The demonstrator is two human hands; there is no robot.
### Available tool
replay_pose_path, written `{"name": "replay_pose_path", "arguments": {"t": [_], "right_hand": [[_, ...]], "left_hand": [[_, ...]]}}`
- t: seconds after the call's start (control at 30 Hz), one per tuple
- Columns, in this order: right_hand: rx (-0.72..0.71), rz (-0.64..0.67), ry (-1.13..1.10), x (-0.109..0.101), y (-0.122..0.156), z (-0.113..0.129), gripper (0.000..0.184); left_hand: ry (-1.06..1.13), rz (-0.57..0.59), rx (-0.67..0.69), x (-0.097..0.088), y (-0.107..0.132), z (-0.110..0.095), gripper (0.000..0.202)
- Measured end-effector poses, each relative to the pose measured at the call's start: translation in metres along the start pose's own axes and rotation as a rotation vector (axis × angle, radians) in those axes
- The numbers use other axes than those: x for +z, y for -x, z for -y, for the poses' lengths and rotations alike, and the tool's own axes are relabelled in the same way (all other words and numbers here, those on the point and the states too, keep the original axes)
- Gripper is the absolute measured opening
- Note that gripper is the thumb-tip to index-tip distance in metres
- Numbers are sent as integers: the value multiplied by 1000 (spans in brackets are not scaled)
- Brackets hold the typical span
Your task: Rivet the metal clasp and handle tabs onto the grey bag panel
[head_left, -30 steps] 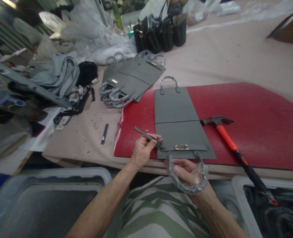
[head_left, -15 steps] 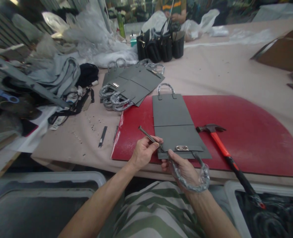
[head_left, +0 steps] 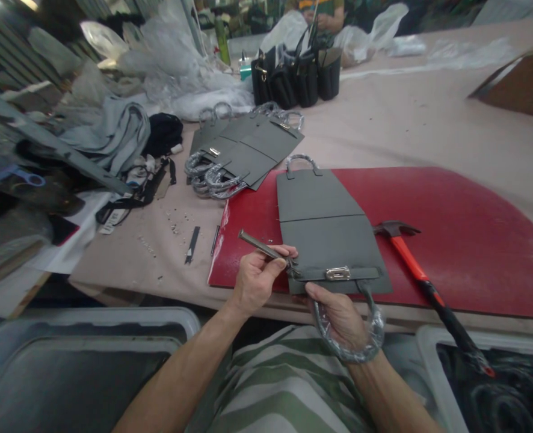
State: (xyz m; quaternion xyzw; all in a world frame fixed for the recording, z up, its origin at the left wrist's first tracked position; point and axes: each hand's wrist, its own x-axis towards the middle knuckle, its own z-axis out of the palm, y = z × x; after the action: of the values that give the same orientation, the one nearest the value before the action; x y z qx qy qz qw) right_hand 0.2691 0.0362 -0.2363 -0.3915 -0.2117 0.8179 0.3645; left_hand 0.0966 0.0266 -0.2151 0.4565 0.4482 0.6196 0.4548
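A grey bag panel (head_left: 323, 240) lies on the red board (head_left: 451, 252), its near edge lifted slightly toward me. Near that edge a strap carries a metal clasp (head_left: 337, 273). My left hand (head_left: 256, 279) pinches a slim metal punch rod (head_left: 261, 245), which slants with its lower end at the strap's left end. Thumb on top, my right hand (head_left: 336, 310) grips the panel's near edge. The plastic-wrapped handle (head_left: 375, 334) loops around that hand. What the fingers under the panel do is hidden. A hammer (head_left: 413, 261) with a red and black handle rests right of the panel.
More grey panels (head_left: 257, 150) are piled behind on the left. Black bags (head_left: 296, 78) stand farther back, before a person's hands (head_left: 325, 23). A flat blade (head_left: 192, 245) lies left of the board. Grey bins (head_left: 158, 319) flank my lap, and a brown box (head_left: 519, 84) sits at the right.
The panel's near part has swung a little to the right and tilted up, with the clasp showing more. The rod has tipped flatter in my left hand. The view has shifted slightly.
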Motion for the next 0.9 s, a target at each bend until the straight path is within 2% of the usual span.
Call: {"name": "replay_pose_path", "arguments": {"t": [0.17,0.33,0.53,0.77,0.9], "right_hand": [[-26,25,24,-3,-2,-3,39],[-19,-15,63,-4,-1,-4,43],[-46,10,59,1,0,-2,40],[-15,-49,107,2,2,1,49],[-22,-71,110,2,3,1,49]], "left_hand": [[-57,13,57,-3,9,-2,18],[-178,34,117,-2,14,-4,16],[-243,32,160,1,13,-5,14],[-324,34,234,5,12,-4,11],[-333,40,214,3,12,-5,10]]}}
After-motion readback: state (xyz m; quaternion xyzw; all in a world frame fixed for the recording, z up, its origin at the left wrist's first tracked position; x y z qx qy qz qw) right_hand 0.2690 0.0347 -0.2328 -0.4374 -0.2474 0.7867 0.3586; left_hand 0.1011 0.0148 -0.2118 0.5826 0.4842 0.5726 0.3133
